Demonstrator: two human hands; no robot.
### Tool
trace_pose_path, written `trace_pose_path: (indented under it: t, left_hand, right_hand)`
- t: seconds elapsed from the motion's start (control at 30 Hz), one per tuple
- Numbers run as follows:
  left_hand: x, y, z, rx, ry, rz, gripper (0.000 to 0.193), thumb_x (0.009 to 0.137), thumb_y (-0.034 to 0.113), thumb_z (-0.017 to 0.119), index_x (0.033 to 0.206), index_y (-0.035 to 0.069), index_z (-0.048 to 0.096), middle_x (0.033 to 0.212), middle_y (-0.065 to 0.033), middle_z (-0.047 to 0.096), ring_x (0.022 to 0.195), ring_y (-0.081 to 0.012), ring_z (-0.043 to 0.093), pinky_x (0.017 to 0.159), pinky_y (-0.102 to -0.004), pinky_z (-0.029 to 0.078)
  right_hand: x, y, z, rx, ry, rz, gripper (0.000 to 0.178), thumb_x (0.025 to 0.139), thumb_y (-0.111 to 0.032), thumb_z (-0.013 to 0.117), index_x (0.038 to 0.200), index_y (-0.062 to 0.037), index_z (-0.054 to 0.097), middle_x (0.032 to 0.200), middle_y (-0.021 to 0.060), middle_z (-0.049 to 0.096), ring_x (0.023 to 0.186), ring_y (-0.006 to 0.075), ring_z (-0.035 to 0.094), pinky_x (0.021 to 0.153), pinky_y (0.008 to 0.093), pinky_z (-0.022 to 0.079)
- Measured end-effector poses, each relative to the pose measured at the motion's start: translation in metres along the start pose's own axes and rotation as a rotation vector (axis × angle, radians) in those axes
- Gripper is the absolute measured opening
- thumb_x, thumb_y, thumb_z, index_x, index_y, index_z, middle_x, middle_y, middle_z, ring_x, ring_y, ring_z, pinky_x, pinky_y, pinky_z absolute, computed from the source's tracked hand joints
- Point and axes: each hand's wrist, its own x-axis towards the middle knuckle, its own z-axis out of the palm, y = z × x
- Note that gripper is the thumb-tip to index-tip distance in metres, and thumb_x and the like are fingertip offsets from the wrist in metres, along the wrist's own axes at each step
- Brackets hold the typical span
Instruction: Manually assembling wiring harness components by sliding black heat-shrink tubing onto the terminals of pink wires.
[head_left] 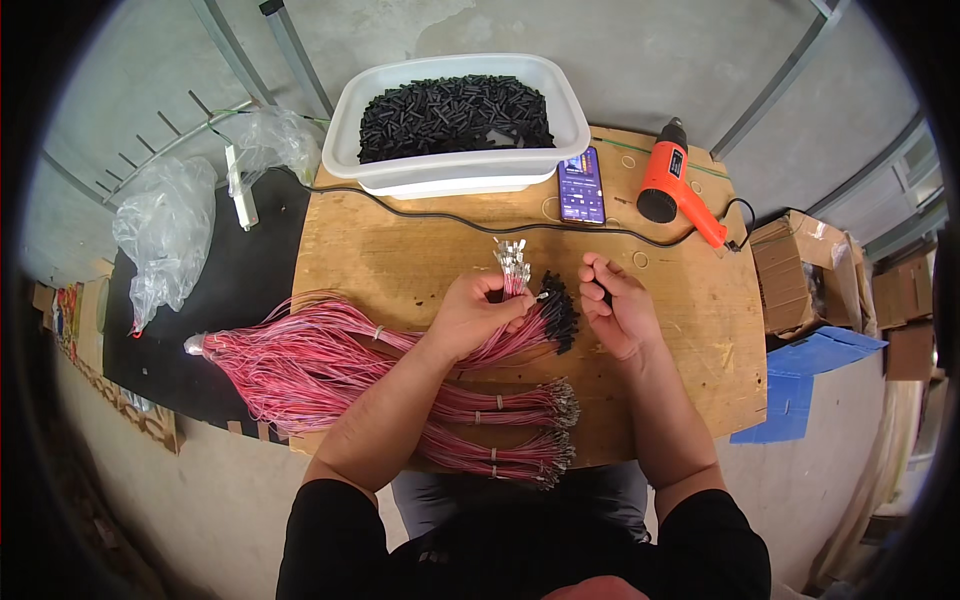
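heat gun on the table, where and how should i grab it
Probably best by its orange handle, with the right hand coming from the near right side. The heat gun lies with that slim handle slanting toward the near right, while the dark nozzle points away at the far end, so this approach should keep fingers clear of it.

Your light-brown wooden tabletop (700,320) spans the middle of the frame. On it you have a white rectangular plastic tub (455,172) at upper centre, a lit phone (581,187) just beside it, an orange-and-black heat gun (663,182) at upper right, and thin pink-and-red wires (310,370) in bundles lower left to centre.
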Motion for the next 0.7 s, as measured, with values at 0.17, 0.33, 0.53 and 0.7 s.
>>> trace_pose_path:
  t: [0.17, 0.33, 0.53, 0.7]
  left_hand:
    - [0.001, 0.000, 0.000, 0.010, -0.004, 0.010, 0.011, 0.094, 0.008, 0.069, 0.095, -0.004, 0.068, 0.075, -0.0004, 0.064, 0.065, -0.0063, 0.057, 0.059, -0.0222, 0.047]
    - [0.001, 0.000, 0.000, 0.011, 0.000, 0.004, 0.011, 0.094, 0.007, 0.068, 0.094, -0.004, 0.068, 0.074, -0.0003, 0.063, 0.064, -0.0063, 0.057, 0.059, -0.0223, 0.047]
    - [0.001, -0.001, -0.001, 0.011, -0.013, 0.017, 0.011, 0.094, 0.007, 0.068, 0.093, -0.004, 0.068, 0.073, -0.0008, 0.063, 0.064, -0.0067, 0.056, 0.059, -0.0225, 0.046]
    - [0.001, 0.000, -0.001, -0.001, -0.014, 0.027, 0.011, 0.094, 0.007, 0.068, 0.093, -0.004, 0.068, 0.073, -0.0006, 0.063, 0.064, -0.0066, 0.056, 0.059, -0.0226, 0.046]
  right_hand:
    - [-0.003, 0.002, 0.004, -0.028, -0.025, -0.025, 0.020, 0.104, -0.014, 0.053, 0.115, 0.0014, 0.057, 0.094, 0.0076, 0.058, 0.068, 0.0094, 0.047, 0.053, 0.0196, 0.036]
    - [-0.002, 0.000, 0.007, -0.063, 0.042, -0.048, 0.024, 0.104, -0.009, 0.049, 0.124, 0.0036, 0.057, 0.095, 0.0077, 0.059, 0.069, 0.0094, 0.047, 0.054, 0.0203, 0.036]
    - [-0.007, 0.002, 0.011, -0.108, -0.098, -0.040, 0.024, 0.104, -0.008, 0.048, 0.126, 0.0010, 0.055, 0.094, 0.0093, 0.062, 0.066, 0.0094, 0.046, 0.052, 0.0201, 0.033]
    - [-0.009, 0.005, 0.015, -0.229, -0.059, -0.076, 0.009, 0.102, -0.012, 0.055, 0.107, -0.0042, 0.056, 0.090, 0.0103, 0.067, 0.060, 0.0079, 0.046, 0.048, 0.0200, 0.032]
